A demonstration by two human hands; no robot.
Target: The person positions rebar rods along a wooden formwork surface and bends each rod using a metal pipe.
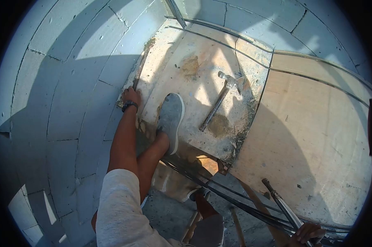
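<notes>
My left hand [131, 98], with a dark watch on the wrist, is at the left edge of a pale, dirt-marked board [202, 45], against the block wall. Its fingers are curled at the lower end of a thin brown strip [141, 70]; what they grip is partly hidden. At the lower right my right hand [309, 233] is closed around a silver metal bar [285, 206] with a dark end, pointing up and left. A claw hammer [217, 103] lies on the board, its worn handle toward me. My foot in a grey shoe [171, 117] stands between it and my left hand.
Grey block walls [79, 78] rise at the left and back. Dark rods [231, 201] run below the board and across the right-hand panel [301, 136]. A gap [208, 164] opens at the board's near edge. My other shoe [199, 193] is lower down.
</notes>
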